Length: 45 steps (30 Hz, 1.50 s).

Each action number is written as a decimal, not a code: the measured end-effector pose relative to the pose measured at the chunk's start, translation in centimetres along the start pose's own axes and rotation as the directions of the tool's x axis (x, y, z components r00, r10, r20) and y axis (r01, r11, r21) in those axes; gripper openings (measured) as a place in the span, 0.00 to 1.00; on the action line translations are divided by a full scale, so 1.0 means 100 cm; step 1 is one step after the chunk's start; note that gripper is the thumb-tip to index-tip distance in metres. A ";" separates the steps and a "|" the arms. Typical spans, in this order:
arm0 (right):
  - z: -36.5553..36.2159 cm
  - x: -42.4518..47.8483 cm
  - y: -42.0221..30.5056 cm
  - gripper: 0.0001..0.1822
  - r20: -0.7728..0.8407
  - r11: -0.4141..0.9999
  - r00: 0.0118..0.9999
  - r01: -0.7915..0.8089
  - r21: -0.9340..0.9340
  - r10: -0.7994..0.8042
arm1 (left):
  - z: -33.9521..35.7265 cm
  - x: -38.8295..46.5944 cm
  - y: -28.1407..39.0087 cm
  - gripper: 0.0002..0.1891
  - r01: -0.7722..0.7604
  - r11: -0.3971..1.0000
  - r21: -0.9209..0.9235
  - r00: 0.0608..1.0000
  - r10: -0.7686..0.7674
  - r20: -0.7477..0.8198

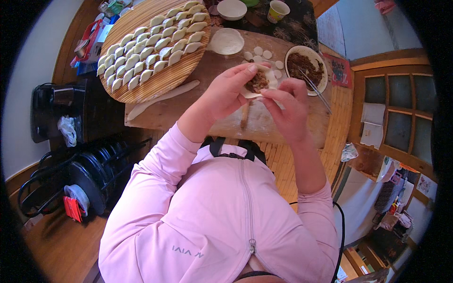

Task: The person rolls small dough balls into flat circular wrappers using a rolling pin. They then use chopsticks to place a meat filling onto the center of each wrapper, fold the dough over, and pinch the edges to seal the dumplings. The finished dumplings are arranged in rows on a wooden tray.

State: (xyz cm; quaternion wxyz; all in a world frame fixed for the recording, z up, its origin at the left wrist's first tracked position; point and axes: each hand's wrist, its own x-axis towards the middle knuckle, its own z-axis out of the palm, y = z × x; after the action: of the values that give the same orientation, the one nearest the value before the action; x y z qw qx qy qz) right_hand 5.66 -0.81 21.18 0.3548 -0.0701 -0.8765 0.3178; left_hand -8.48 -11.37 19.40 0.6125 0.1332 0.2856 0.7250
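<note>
My left hand [226, 90] cradles a round dumpling wrapper [272, 79], its thumb over the upper rim. A heap of brown filling [258, 82] sits in the wrapper, which is not folded over. At the wrapper's lower right edge, the thumb and forefinger of my right hand [292, 108] pinch the dough. Both hands are raised above the wooden board [219, 118]. Below them a rolling pin [244, 116] lies partly hidden. Several small flattened dough rounds [258, 51] lie beyond my hands.
A slatted round tray [159, 93] bears rows of dumplings [145, 53]. Beside it lies a long dough rope [162, 99]. A bowl of filling [306, 67] with metal chopsticks [316, 91] stands right, a bowl of flour [227, 41] behind. Farther back are a white bowl [231, 10] and a paper cup [278, 12].
</note>
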 end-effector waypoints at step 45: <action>0.007 -0.062 -0.009 0.09 -0.337 0.870 0.813 -0.376 0.319 0.475 | -0.035 0.071 -0.024 0.12 -0.097 0.152 0.984 0.937 0.348 0.038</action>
State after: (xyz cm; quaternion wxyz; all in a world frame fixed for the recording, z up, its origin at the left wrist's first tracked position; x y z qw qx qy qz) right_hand 9.87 -4.02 17.76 0.4534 -0.2870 -0.7006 0.4704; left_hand -9.94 -5.17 14.08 0.2407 0.4590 0.7157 0.4680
